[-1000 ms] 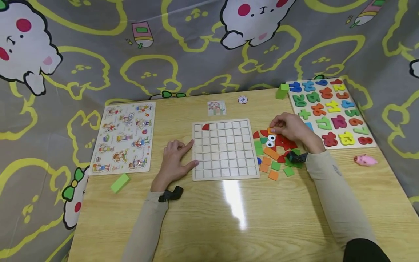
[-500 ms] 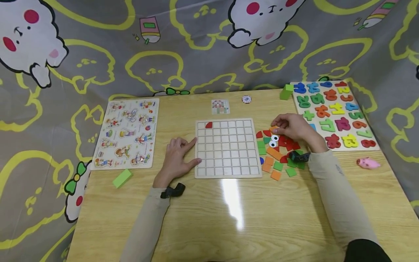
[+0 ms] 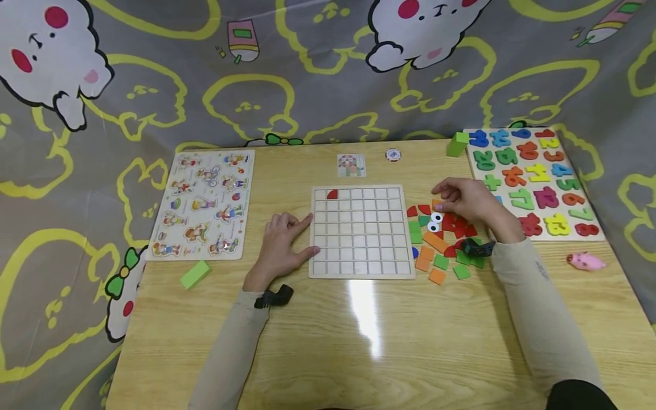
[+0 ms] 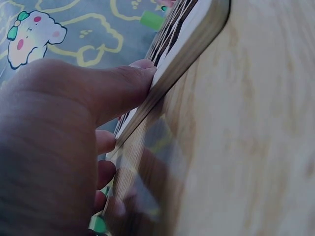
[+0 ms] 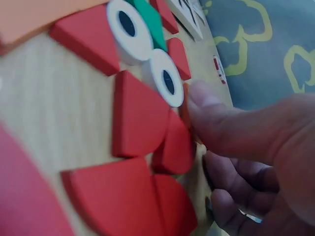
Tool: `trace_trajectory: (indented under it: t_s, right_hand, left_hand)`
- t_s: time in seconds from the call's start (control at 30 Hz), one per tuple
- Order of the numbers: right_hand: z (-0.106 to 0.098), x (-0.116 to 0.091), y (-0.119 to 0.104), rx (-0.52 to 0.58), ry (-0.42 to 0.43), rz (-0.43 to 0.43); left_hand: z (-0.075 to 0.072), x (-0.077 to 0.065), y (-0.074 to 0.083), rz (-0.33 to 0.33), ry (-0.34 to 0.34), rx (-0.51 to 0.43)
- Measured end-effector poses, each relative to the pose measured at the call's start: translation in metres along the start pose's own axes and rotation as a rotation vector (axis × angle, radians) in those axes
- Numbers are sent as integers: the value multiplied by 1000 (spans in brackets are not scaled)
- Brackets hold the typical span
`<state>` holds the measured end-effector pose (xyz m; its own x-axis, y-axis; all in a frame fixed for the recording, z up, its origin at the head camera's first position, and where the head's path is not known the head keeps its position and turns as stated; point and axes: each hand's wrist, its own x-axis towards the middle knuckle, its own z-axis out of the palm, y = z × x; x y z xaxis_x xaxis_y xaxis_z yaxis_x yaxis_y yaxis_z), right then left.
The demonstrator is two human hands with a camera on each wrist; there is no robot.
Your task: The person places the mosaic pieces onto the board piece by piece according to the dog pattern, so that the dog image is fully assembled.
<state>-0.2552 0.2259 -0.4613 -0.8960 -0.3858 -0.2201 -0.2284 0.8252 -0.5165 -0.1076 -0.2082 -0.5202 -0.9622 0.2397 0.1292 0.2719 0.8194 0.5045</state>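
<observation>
My left hand [image 3: 278, 245] rests beside the pale wooden grid board [image 3: 359, 232], its thumb and index finger stretched against the left edge. In the left wrist view the thumb [image 4: 123, 86] touches the board's rim. One red quarter-round piece [image 3: 332, 195] lies in the board's top row. Over a pile of loose shapes, my right hand [image 3: 476, 205] pinches a small orange piece [image 3: 436, 203] at the far side of the pile; its index fingertip is hidden in the right wrist view. Close to the thumb lie two white eye discs [image 5: 165, 78] and several red pieces [image 5: 138, 115].
A picture puzzle board [image 3: 202, 205] stands left, a number puzzle board [image 3: 504, 185] right. Green blocks [image 3: 195, 275] lie near both. Behind the grid are a small picture card [image 3: 351, 165] and a round chip [image 3: 393, 155]. A pink pig [image 3: 586, 261] lies far right.
The whole head view has shifted slightly, so everything appears further right. Both hands keep their places, the left at the board's edge and the right at the orange piece.
</observation>
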Motion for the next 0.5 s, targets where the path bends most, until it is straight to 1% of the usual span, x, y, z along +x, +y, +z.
trace_trajectory:
  t_s: [0.13,0.23,0.3,0.33,0.4,0.5]
  right_hand:
    - [-3,-2,-4,-33,-6,-32]
    - [-7,-1,-7,-62,-8,-28]
    - [-8,-1,-8,-53,9,-33]
    - [-7,-1,-9,-39,29,-45]
    - [-5,1,-13,26,89,-74]
    - [6,10,-29,195,203,-136]
  left_hand:
    - [0,-1,0,-5,8,-3]
    - [1,-1,0,4,15,-4]
    - [1,0,1,12,15,-7]
    - [1,0,1,15,15,-3]
    - [1,1,1,19,17,0]
    - [1,1,2,24,23,0]
